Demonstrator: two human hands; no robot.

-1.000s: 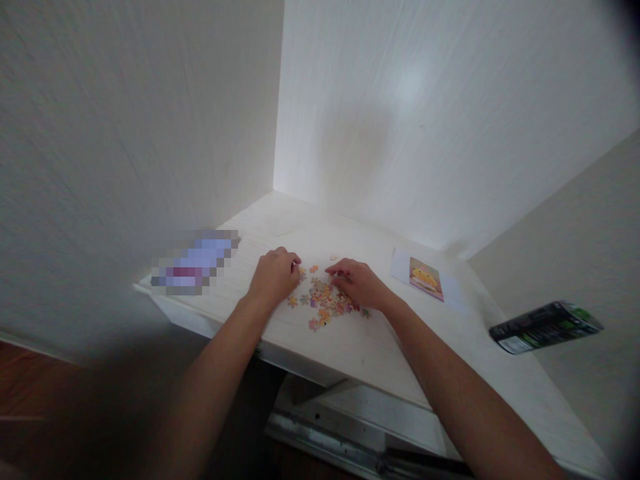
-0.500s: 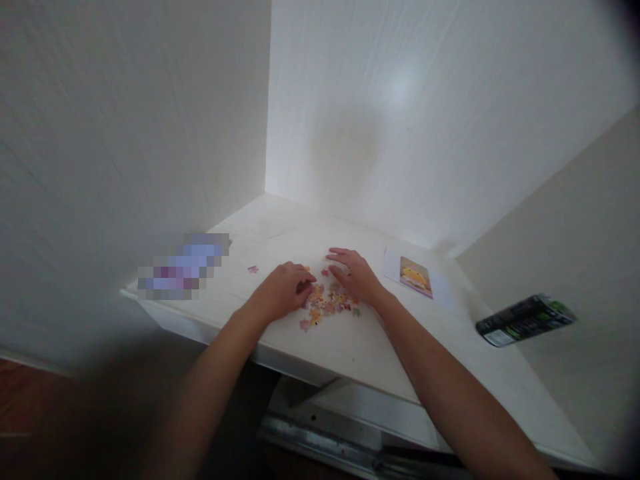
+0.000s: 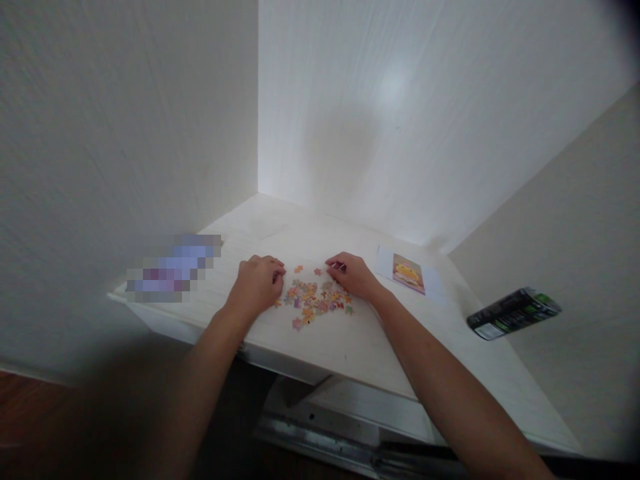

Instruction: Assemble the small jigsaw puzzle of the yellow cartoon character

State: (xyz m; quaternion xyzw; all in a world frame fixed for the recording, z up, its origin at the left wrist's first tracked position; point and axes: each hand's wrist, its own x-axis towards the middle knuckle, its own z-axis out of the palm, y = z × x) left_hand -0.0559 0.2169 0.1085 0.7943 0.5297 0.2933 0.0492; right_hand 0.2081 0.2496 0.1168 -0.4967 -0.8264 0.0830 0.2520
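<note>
A loose heap of small jigsaw puzzle pieces, mostly yellow, orange and pink, lies on the white tabletop between my hands. My left hand rests at the heap's left side, its fingers curled in; whatever they hold, if anything, is hidden. At the upper right of the heap, my right hand has thumb and fingers drawn together, and what is in the pinch is too small to name. A pink piece lies just left of the right fingertips, and an orange piece is nearer the left hand.
A picture card with a yellow figure lies on white paper right of my hands. Farther right stands a black and green can. A blurred bluish item lies at the left. White walls enclose the tabletop.
My left hand has moved left, off the heap, uncovering more pieces and covering the stray piece there. My right hand's spread fingers have drawn together. The view has shifted slightly.
</note>
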